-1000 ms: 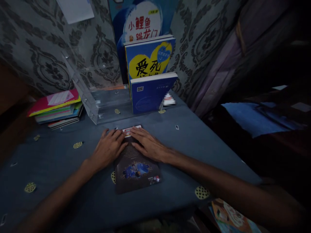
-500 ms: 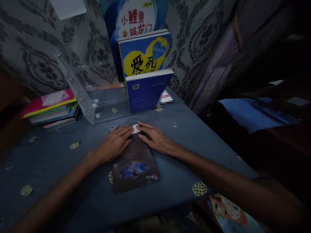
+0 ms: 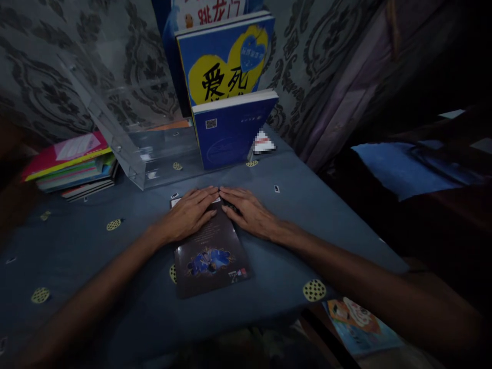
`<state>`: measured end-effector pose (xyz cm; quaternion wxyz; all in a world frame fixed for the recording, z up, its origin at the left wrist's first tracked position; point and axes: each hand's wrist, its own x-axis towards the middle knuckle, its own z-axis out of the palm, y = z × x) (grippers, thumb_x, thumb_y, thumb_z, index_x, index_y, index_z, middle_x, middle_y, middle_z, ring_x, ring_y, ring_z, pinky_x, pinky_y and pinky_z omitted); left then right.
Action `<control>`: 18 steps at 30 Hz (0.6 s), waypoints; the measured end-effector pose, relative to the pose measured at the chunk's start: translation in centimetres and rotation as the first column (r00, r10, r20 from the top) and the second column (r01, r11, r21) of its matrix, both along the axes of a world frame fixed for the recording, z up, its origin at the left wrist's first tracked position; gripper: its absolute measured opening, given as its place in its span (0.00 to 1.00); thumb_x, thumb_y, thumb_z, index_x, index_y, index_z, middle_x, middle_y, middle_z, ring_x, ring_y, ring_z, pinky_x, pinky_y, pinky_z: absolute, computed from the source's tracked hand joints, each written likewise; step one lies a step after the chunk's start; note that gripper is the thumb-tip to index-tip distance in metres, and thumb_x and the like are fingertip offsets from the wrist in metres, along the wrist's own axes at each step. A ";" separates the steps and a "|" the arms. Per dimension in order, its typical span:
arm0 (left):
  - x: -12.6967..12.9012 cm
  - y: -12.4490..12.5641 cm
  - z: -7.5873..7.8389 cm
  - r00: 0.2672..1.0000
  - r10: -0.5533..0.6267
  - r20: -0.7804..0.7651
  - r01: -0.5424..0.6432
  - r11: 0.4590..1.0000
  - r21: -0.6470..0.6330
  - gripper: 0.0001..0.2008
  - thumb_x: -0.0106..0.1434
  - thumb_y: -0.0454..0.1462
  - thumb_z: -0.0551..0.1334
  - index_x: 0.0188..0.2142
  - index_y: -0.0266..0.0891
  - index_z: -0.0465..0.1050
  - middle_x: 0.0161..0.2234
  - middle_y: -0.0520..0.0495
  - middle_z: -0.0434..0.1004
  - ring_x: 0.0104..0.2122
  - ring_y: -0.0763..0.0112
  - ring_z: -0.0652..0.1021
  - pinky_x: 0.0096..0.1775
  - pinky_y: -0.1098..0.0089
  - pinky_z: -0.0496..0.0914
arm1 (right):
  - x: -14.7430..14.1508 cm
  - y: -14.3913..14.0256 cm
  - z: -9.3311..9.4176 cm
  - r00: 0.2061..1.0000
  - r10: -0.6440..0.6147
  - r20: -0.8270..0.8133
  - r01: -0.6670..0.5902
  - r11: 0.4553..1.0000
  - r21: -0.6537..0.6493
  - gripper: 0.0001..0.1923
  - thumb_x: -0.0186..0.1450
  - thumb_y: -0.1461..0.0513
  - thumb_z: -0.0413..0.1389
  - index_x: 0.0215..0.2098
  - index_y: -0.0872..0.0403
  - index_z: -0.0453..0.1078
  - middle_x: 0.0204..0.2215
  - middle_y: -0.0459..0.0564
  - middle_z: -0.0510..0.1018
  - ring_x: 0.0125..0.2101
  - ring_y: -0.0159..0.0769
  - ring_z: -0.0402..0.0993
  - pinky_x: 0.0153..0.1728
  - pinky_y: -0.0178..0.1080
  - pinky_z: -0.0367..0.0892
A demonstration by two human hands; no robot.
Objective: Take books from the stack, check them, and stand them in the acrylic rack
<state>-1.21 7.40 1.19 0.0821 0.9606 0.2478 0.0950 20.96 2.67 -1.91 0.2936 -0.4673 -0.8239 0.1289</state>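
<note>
At the centre of the blue-clothed counter lies a dark book, its far edge hidden beneath both hands; cover print is too dim to read. The left hand and right hand lie flat, palms down, fingers extended, fingertips meeting at the book's 12 o'clock edge, pressing rather than gripping. At 12 o'clock stand upright blue books beside a clear acrylic holder. At 10 o'clock, a stack of books is partly shadowed.
</note>
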 end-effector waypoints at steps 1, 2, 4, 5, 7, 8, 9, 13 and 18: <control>0.0 0.0 0.0 1.000 0.003 0.005 -0.003 1.000 0.002 0.23 0.76 0.44 0.48 0.64 0.38 0.62 0.66 0.39 0.65 0.67 0.62 0.64 0.66 0.53 0.59 | 0.0 -0.1 0.1 1.000 0.000 0.013 0.000 1.000 -0.005 0.23 0.71 0.60 0.49 0.60 0.61 0.69 0.60 0.65 0.73 0.61 0.50 0.69 0.61 0.59 0.65; 0.0 -0.1 -0.1 1.000 0.006 0.005 -0.006 1.000 0.004 0.23 0.76 0.44 0.47 0.65 0.38 0.62 0.66 0.39 0.65 0.67 0.63 0.64 0.67 0.52 0.59 | -0.1 -0.3 0.2 1.000 -0.001 0.027 0.001 1.000 -0.010 0.23 0.71 0.60 0.49 0.61 0.61 0.69 0.60 0.65 0.73 0.61 0.51 0.69 0.61 0.59 0.65; 0.0 -0.2 -0.3 1.000 0.011 -0.003 -0.011 1.000 0.014 0.23 0.76 0.44 0.47 0.65 0.37 0.61 0.67 0.38 0.64 0.68 0.62 0.63 0.67 0.51 0.58 | -0.1 -0.9 0.4 0.999 -0.004 0.048 0.005 1.000 -0.018 0.23 0.72 0.60 0.48 0.62 0.59 0.68 0.61 0.64 0.73 0.62 0.50 0.69 0.61 0.60 0.65; -0.1 -0.3 -0.3 1.000 0.012 -0.009 -0.012 1.000 0.019 0.23 0.76 0.43 0.47 0.65 0.37 0.61 0.67 0.38 0.63 0.68 0.62 0.62 0.67 0.50 0.57 | 0.0 -1.3 0.5 0.999 -0.002 0.052 0.003 1.000 -0.020 0.23 0.72 0.59 0.48 0.62 0.58 0.67 0.61 0.63 0.72 0.62 0.50 0.68 0.61 0.60 0.65; -0.2 -0.6 -0.5 1.000 0.001 -0.015 -0.001 1.000 0.025 0.23 0.76 0.41 0.46 0.65 0.36 0.62 0.67 0.38 0.64 0.68 0.62 0.63 0.67 0.50 0.57 | 0.2 -2.5 0.6 0.998 0.011 0.054 -0.010 1.000 -0.019 0.23 0.73 0.58 0.48 0.63 0.57 0.67 0.62 0.62 0.72 0.63 0.49 0.68 0.61 0.60 0.65; -0.3 -0.8 -0.5 1.000 -0.011 -0.013 0.011 1.000 0.024 0.22 0.76 0.40 0.46 0.65 0.37 0.63 0.67 0.38 0.64 0.67 0.62 0.64 0.67 0.50 0.57 | 0.3 -3.1 0.6 0.998 0.021 0.054 -0.021 1.000 -0.016 0.23 0.73 0.58 0.48 0.63 0.57 0.67 0.62 0.62 0.71 0.63 0.49 0.67 0.62 0.60 0.65; -0.3 -1.0 -0.5 1.000 -0.025 -0.009 0.026 0.999 0.022 0.22 0.76 0.39 0.46 0.65 0.37 0.63 0.67 0.38 0.64 0.67 0.63 0.65 0.67 0.51 0.57 | 0.4 -3.6 0.7 0.998 0.033 0.055 -0.032 0.999 -0.014 0.24 0.73 0.57 0.48 0.63 0.58 0.67 0.62 0.63 0.71 0.63 0.49 0.67 0.62 0.59 0.64; -0.2 -1.7 -0.3 0.999 -0.047 -0.005 0.047 0.999 0.008 0.22 0.76 0.38 0.47 0.64 0.37 0.65 0.66 0.39 0.65 0.66 0.63 0.67 0.67 0.51 0.57 | 0.6 -4.9 0.6 0.996 0.056 0.070 -0.056 0.998 0.003 0.23 0.73 0.57 0.48 0.62 0.59 0.68 0.62 0.64 0.72 0.63 0.48 0.68 0.63 0.57 0.63; 0.3 -2.2 -0.1 1.000 0.000 -0.021 0.000 1.000 0.012 0.21 0.76 0.38 0.47 0.62 0.35 0.67 0.65 0.38 0.66 0.66 0.61 0.67 0.66 0.51 0.59 | 0.6 -4.9 0.6 0.994 0.051 0.098 -0.049 0.999 -0.024 0.24 0.73 0.57 0.49 0.63 0.59 0.66 0.62 0.63 0.71 0.63 0.49 0.67 0.63 0.60 0.63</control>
